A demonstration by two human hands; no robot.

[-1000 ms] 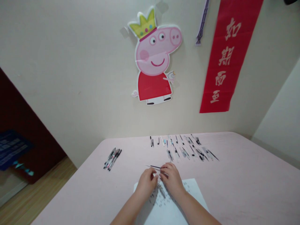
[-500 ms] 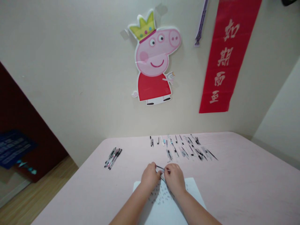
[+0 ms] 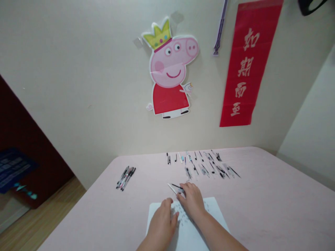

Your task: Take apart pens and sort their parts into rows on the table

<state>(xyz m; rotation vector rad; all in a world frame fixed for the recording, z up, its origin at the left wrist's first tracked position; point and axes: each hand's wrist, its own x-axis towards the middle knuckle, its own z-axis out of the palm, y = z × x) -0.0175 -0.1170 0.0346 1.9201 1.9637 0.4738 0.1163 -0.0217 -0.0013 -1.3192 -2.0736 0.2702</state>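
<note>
My right hand (image 3: 192, 200) is closed on several slim pen parts above the far edge of the paper. A dark rod like a pen refill (image 3: 177, 186) and a pale, narrow pen barrel (image 3: 172, 188) poke out to the left of its fingertips. My left hand (image 3: 162, 219) hovers over the left part of the white paper (image 3: 187, 237), thumb and fingers apart, with nothing in it. Rows of small dark handwritten marks cover the upper paper, partly hidden by both hands.
A bundle of pens (image 3: 126, 177) lies on the left of the pink tabletop (image 3: 86, 216). Loose pen parts (image 3: 205, 169) are spread in two rows near the wall. A red banner (image 3: 250, 66) and a cartoon pig cutout (image 3: 171, 69) hang on the wall.
My left hand has let go of the pen parts and drawn back toward me over the paper, its fingers opening. My right hand keeps the parts. The camera view has shifted slightly.
</note>
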